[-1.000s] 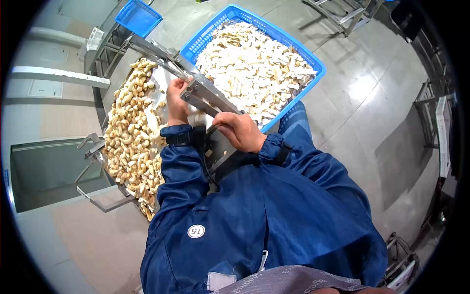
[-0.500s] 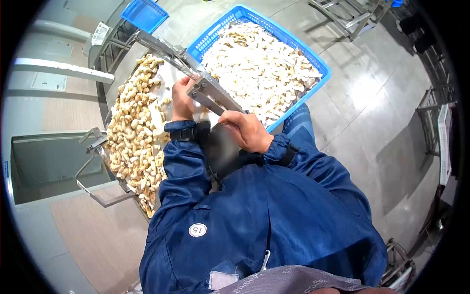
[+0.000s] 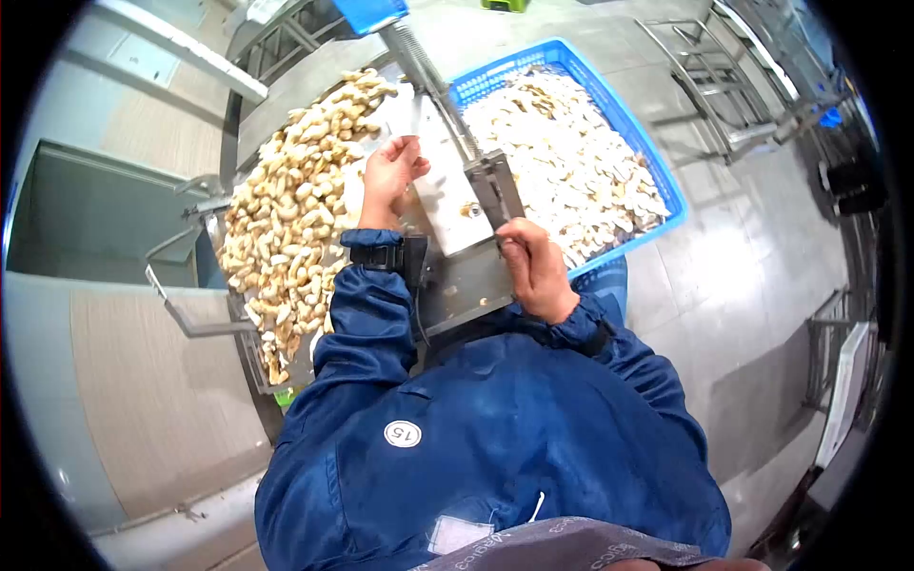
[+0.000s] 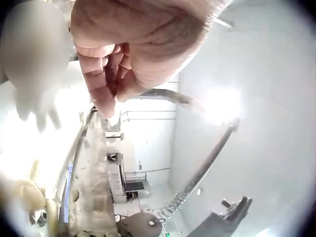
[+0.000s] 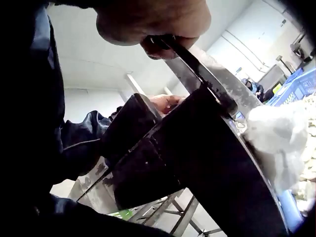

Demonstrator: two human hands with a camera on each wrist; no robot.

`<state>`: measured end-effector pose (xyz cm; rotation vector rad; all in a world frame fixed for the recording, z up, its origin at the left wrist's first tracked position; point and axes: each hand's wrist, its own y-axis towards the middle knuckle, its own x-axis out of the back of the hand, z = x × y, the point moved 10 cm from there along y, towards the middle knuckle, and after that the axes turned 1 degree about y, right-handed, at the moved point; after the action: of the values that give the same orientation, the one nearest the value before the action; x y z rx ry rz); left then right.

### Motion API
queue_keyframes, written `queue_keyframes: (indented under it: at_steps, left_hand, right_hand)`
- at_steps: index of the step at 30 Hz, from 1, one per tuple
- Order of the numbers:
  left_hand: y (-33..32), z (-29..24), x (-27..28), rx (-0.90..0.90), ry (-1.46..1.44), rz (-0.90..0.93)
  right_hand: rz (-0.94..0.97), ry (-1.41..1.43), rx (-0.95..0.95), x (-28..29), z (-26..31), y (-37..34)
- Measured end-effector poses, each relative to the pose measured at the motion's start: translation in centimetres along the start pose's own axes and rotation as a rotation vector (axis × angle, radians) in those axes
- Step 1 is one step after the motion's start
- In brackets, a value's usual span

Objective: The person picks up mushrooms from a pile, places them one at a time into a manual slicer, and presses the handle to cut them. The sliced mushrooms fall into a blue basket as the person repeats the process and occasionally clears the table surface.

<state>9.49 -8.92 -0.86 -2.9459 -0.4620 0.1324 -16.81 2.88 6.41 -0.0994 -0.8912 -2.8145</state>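
Observation:
In the head view, the left hand (image 3: 388,183) is raised between a heap of pale, tan mushroom-like pieces (image 3: 295,181) and a white board (image 3: 446,195). Its fingers bend toward the thumb; in the left wrist view, a small pale spot shows at the fingertips of this hand (image 4: 138,44), too bright to identify. The right hand (image 3: 541,271) grips the near end of a metal lever (image 3: 495,190) with a long spring behind it. The right wrist view shows this hand (image 5: 155,22) curled round a dark handle (image 5: 197,66).
A blue basket (image 3: 671,186) full of pale slices stands right of the board. A dark metal plate (image 3: 462,290) lies nearest the body. Metal frames (image 3: 709,86) stand at upper right, and a bent metal bracket (image 3: 205,328) juts out at left.
The head view has shifted. The lever stands farther from the left hand, uncovering the white board. The left hand has come away from the metal part; the right hand still grips the lever.

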Motion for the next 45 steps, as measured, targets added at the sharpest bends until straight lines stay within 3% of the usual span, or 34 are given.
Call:
queue_keyframes:
  at_steps: [4, 9, 11, 14, 15, 17, 18, 19, 20, 22, 23, 25, 28, 31, 32, 35, 37, 40, 43, 45]
  left_hand:
    - [-0.2, -2.8, -0.7, -0.099, -0.009, 0.072]
    - [-1.8, -7.9, -7.7, -0.282, 0.033, 0.383]
    - [-2.6, -8.5, -8.7, -0.257, 0.158, 0.393]
    - [-4.6, -7.9, -6.8, -0.294, 0.377, 0.401]
    - [-5.5, -7.2, -5.4, -0.225, 0.334, 0.394]
    - [-6.7, -5.8, -0.5, -0.186, 0.326, 0.295]
    - [-7.0, -6.2, 2.5, -0.350, 0.386, 0.230]
    - [-8.0, -5.3, 6.7, -0.060, 0.409, 0.077]
    - [-7.7, -5.3, 11.0, -0.218, 0.473, -0.026]
    - [-10.1, -6.5, 17.1, -0.091, 0.589, -0.302]
    - [-10.3, -6.8, 19.9, -0.131, 0.823, -0.369]
    - [-10.5, -6.7, 21.1, -0.123, 0.983, -0.339]
    - [-9.5, -5.1, 18.6, -0.237, 0.983, -0.232]
    - [-8.8, -3.8, 14.9, -0.322, 1.344, -0.196]
    - [-8.3, -3.1, 14.8, -0.241, 1.408, -0.224]
    - [-7.6, -2.9, 14.5, -0.301, 1.495, -0.247]
    - [-7.9, -3.6, 14.8, -0.343, 1.405, -0.199]
    - [-8.8, -5.9, 15.2, -0.206, 1.164, -0.262]
    - [-6.9, -4.8, 10.2, -0.295, 0.587, -0.063]
    - [-5.8, -4.5, 4.2, -0.354, 0.528, 0.006]
  right_hand:
    - [0.016, 0.019, -0.010, -0.3, -0.8, -0.5]
    - [0.011, 0.076, -0.038, -0.6, -1.3, -1.1]
    - [0.021, 0.039, -0.014, -0.7, -2.8, -2.2]
    - [0.052, 0.102, 0.018, -0.9, -3.1, -2.5]
    - [0.051, 0.076, 0.034, -0.9, -2.9, -2.4]
    - [0.044, 0.162, -0.014, -1.0, -3.1, -2.4]
    - [0.048, 0.175, -0.023, -1.0, -3.2, -2.4]
    - [0.049, 0.186, -0.033, -1.0, -3.4, -2.4]
    - [0.039, 0.181, -0.031, -0.9, -3.3, -2.3]
    - [0.021, 0.167, -0.026, -1.0, -3.2, -2.2]
    - [0.011, 0.172, -0.020, -1.0, -3.3, -2.3]
    - [-0.008, 0.182, -0.003, -1.0, -3.5, -2.4]
    - [0.010, 0.178, 0.004, -0.9, -3.8, -2.6]
    - [0.028, 0.137, 0.010, -1.1, -3.7, -2.5]
    - [0.035, 0.114, 0.014, -1.2, -3.5, -2.4]
    - [0.041, 0.084, 0.048, -1.1, -3.2, -2.4]
    - [0.036, 0.071, 0.041, -1.3, -3.0, -2.3]
    - [-0.008, 0.113, 0.021, -0.9, -3.7, -2.7]
    - [0.004, 0.122, 0.007, -0.8, -3.7, -2.6]
    - [0.006, 0.142, -0.015, -0.9, -3.8, -2.7]
